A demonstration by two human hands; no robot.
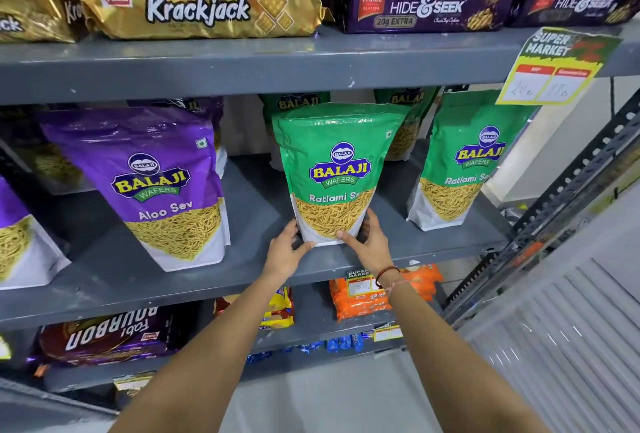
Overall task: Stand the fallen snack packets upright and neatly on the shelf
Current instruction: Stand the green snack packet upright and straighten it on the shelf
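A green Ratlami Sev packet stands upright on the middle grey shelf. My left hand grips its lower left corner and my right hand grips its lower right corner. A second green Ratlami Sev packet stands upright to the right. More green packets stand behind, mostly hidden. On the left, a purple Aloo Sev packet stands upright, and another purple packet is cut off at the frame's left edge.
Gold Krackjack packs and purple Hide & Seek packs lie on the upper shelf. A price tag hangs from its edge. Bourbon and orange packs fill the lower shelf. A slotted metal upright borders the right.
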